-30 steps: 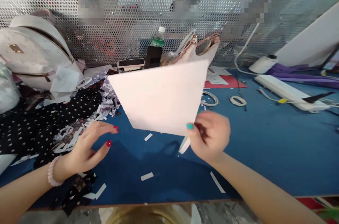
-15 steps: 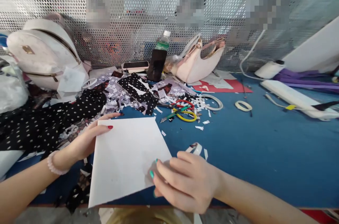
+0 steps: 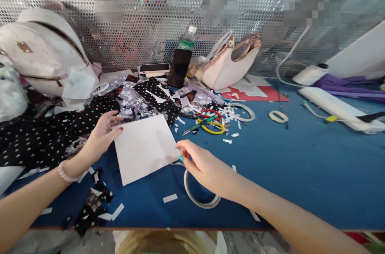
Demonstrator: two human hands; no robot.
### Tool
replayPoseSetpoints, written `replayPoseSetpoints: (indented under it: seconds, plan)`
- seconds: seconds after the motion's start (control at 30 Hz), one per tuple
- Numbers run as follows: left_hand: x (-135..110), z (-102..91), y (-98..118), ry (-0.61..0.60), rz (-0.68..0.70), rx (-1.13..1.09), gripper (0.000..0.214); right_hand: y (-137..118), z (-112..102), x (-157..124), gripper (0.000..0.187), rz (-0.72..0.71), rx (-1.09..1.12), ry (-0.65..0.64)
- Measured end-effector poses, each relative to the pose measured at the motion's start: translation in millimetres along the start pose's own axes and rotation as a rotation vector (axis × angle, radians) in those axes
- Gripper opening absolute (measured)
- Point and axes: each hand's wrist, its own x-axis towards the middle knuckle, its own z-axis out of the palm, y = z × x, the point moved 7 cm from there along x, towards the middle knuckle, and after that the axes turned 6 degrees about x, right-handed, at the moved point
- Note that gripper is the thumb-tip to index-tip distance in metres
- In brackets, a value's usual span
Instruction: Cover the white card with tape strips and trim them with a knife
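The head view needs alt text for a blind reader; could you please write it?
A white sheet over a blue table is touched at its far left corner by a person's left hand and held at its right edge by the right hand. Dotted black fabric lies to the left, scissors beyond, and a white ring near the right hand.

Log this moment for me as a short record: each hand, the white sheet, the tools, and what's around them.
left hand: thumb at the sheet's upper left corner
right hand: fingertips at the sheet's right edge
white sheet: between the hands, above or on the blue table, contact unclear
white ring: partly hidden behind the right hand
tools: green cutter beside red and yellow handles
left side: black dotted fabric, pale backpack
back: bottle, pale handbag
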Motion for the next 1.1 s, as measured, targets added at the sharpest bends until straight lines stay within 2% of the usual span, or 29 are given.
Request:
replayPoseSetpoints:
  seconds: [0.07,0.1,0.23,0.3,0.4,0.47,0.57,0.63,0.73,0.83,0.9,0.97,1.1]
  plan:
    - [-2,-2.9,10,0.022,0.140,0.103,0.065,3,4,2,0.028,0.009,-0.025,-0.056]
    - [-6,-0.8,19,-0.004,0.220,0.144,0.059,5,5,3,0.029,0.008,-0.032,-0.071]
    - [-40,28.4,51,-0.314,0.519,0.235,0.032,8,3,5,0.027,0.005,-0.017,-0.130]
    - [-62,47.4,60,-0.489,0.727,0.361,0.039,8,3,5,0.024,-0.003,-0.008,-0.167]
    - [-81,64.0,56,-0.609,0.917,0.541,0.045,6,6,4,0.021,-0.040,-0.024,-0.194]
    - [-81,66.6,50,-0.616,0.911,0.574,0.046,-1,10,2,0.020,-0.148,-0.076,-0.210]
    - [-78,66.2,46,-0.604,0.889,0.570,0.049,-22,17,-7,0.019,-0.465,-0.262,-0.202]
    - [-78,66.0,46,-0.602,0.893,0.571,0.051,-35,17,-16,0.025,-0.649,-0.401,-0.139]
    - [-79,65.9,46,-0.601,0.899,0.581,0.051,-43,1,-25,0.031,-0.779,-0.472,-0.002]
    - [-80,65.7,46,-0.595,0.898,0.587,0.049,-30,-31,-23,0.030,-0.793,-0.522,0.188]
    - [-80,65.8,46,-0.600,0.895,0.587,0.049,-9,-51,-12,0.027,-0.746,-0.624,0.273]
    - [-80,65.9,47,-0.603,0.894,0.582,0.048,25,-63,11,0.028,-0.553,-0.682,0.218]
    - [-80,66.6,46,-0.606,0.903,0.589,0.046,71,-68,41,0.032,-0.448,-0.672,0.107]
